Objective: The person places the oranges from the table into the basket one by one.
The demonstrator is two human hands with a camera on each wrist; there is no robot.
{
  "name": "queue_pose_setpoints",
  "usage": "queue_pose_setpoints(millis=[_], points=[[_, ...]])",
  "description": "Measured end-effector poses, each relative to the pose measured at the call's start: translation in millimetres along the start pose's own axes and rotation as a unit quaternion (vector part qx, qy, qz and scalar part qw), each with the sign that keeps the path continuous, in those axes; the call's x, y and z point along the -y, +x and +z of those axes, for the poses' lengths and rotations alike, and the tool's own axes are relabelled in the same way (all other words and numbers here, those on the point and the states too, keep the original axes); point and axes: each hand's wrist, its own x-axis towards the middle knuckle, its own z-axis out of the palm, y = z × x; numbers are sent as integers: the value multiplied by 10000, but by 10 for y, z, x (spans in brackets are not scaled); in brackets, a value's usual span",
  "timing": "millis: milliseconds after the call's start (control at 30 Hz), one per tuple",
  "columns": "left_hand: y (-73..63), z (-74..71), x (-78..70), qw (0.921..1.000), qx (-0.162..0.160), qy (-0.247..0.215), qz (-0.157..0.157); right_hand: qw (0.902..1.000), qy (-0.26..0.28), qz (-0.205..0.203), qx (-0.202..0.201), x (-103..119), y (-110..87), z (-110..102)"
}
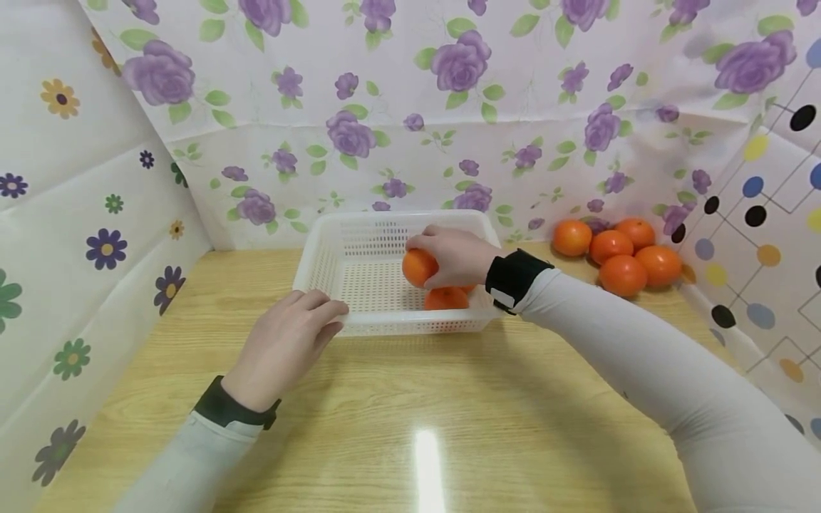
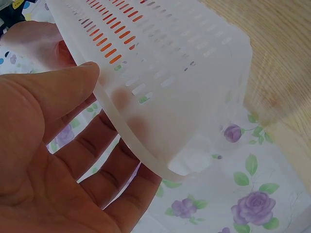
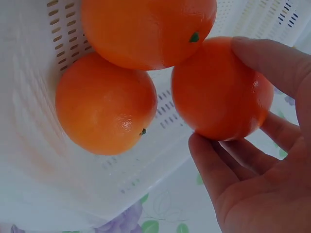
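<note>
A white plastic basket (image 1: 385, 322) with slotted walls stands on the table. My left hand (image 1: 285, 342) grips its near left corner; in the left wrist view the thumb (image 2: 73, 87) lies on one side of the rim and fingertips show faintly through the wall. Inside the basket, my right hand (image 1: 458, 256) holds an orange (image 1: 420, 268) between thumb and fingers. Two more oranges lie in the basket's right part: one (image 3: 107, 104) near the wall, another (image 3: 146, 29) close against the held one. In the head view the right hand partly hides them.
Several oranges (image 1: 623, 275) sit in a group on the wooden table (image 1: 385, 399), right of the basket. Behind the basket rises a backdrop with purple flowers (image 1: 349, 135). Patterned sheets (image 1: 70, 214) also close off the left and right sides.
</note>
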Motion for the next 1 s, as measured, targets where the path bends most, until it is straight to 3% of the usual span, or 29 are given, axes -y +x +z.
queue_pose_setpoints(millis=[400, 1000], points=[[8, -20, 22, 10000, -7, -12, -14, 9973, 106, -102, 713, 238, 35, -50], [-6, 18, 24, 9999, 92, 13, -98, 9876, -315, -337, 1500, 164, 46, 90]])
